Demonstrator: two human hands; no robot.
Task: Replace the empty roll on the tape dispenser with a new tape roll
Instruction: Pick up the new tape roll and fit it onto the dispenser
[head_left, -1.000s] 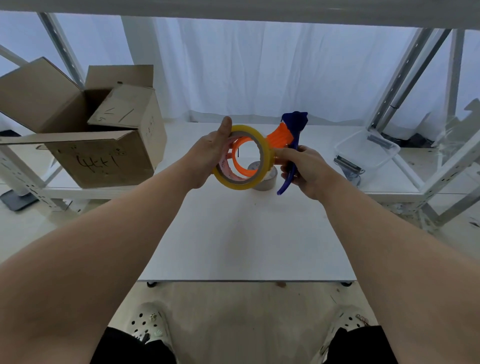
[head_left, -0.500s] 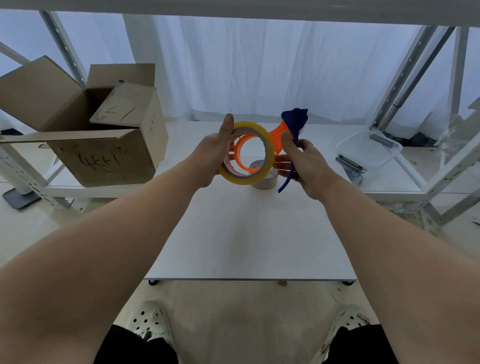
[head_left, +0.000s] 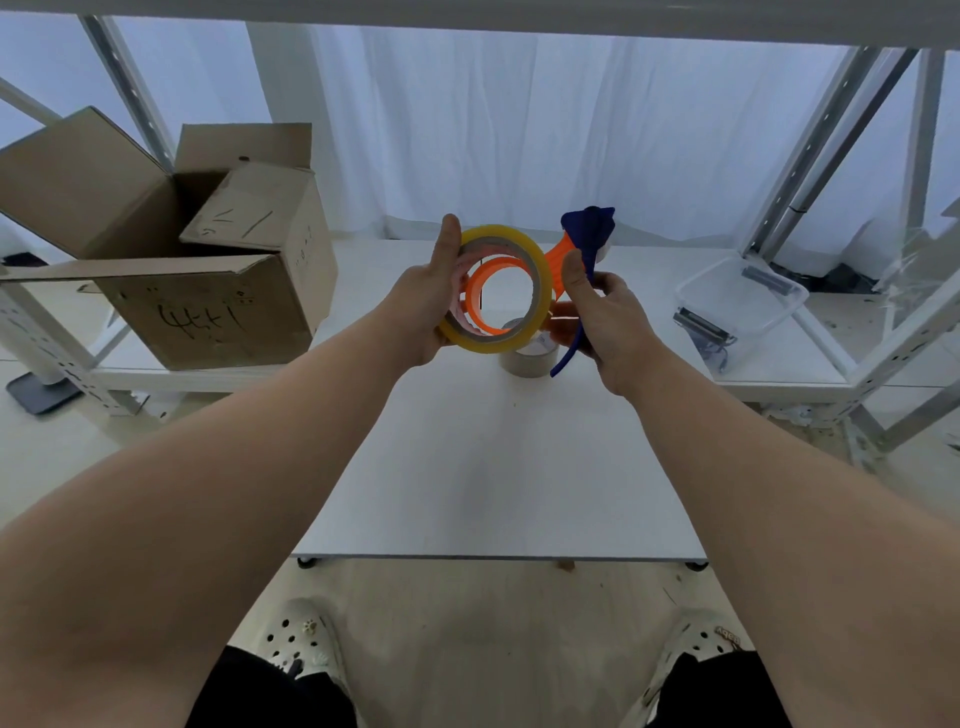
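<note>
Lit softly and evenly by cool, bluish daylight through the white curtain (head_left: 519, 130) at the back, brightest there and dimmer toward the floor (head_left: 493, 623) near the bottom edge. Backlights the yellow tape roll (head_left: 491, 344) so that its rim glows, and casts only faint, diffuse shadows and a pale sheen on the white surface (head_left: 493, 467). Bends strongly at the edges from the wide angle, bowing the shelf posts (head_left: 810, 156) and swelling the forearms (head_left: 208, 519), with a sharp middle and slightly softer corners.
</note>
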